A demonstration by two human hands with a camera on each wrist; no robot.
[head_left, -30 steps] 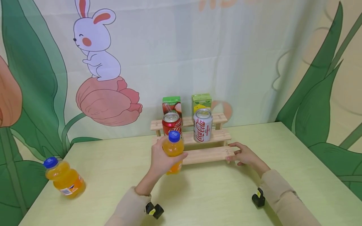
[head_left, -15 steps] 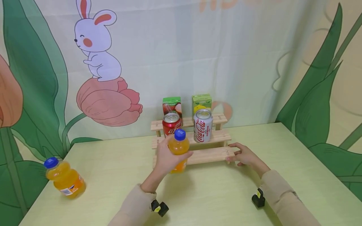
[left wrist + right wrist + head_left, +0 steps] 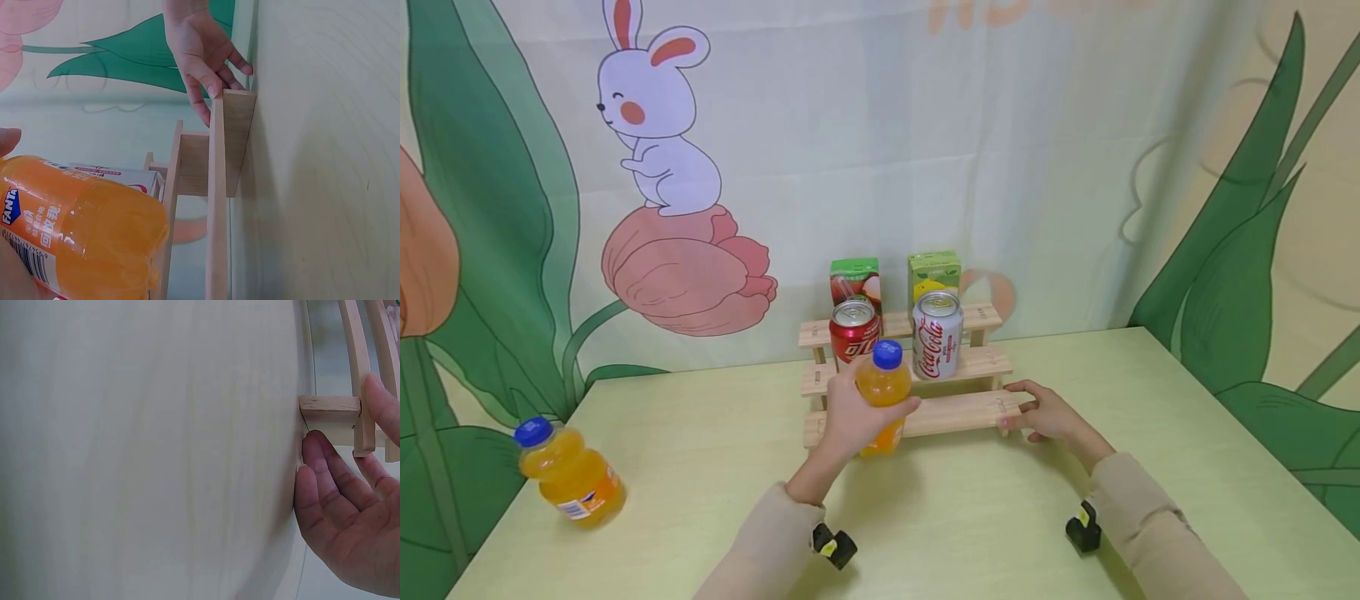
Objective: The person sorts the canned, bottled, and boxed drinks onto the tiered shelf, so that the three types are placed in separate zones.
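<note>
My left hand (image 3: pixel 854 414) grips an orange soda bottle (image 3: pixel 883 386) with a blue cap, held nearly upright. In the head view it overlaps the left-middle of the lowest step of a three-step wooden rack (image 3: pixel 958 414). The left wrist view shows the Fanta label (image 3: pixel 11 203) and the bottle's base short of the lowest board (image 3: pixel 216 206). At the rack's right end, my right hand (image 3: pixel 1047 412) holds the lowest step, thumb (image 3: pixel 382 406) on the board and a finger at its end. The other fingers curl near the tabletop.
On the middle step stand a red can (image 3: pixel 853 329) and a white Coca-Cola can (image 3: pixel 937 335). Behind them, two juice boxes, one red-green (image 3: pixel 854 275) and one yellow-green (image 3: pixel 934 271), stand on the top step. Another orange bottle (image 3: pixel 574 475) is at the table's left.
My left hand has carried the bottle a little to the right along the front of the rack. The right hand keeps its place at the rack's end.
</note>
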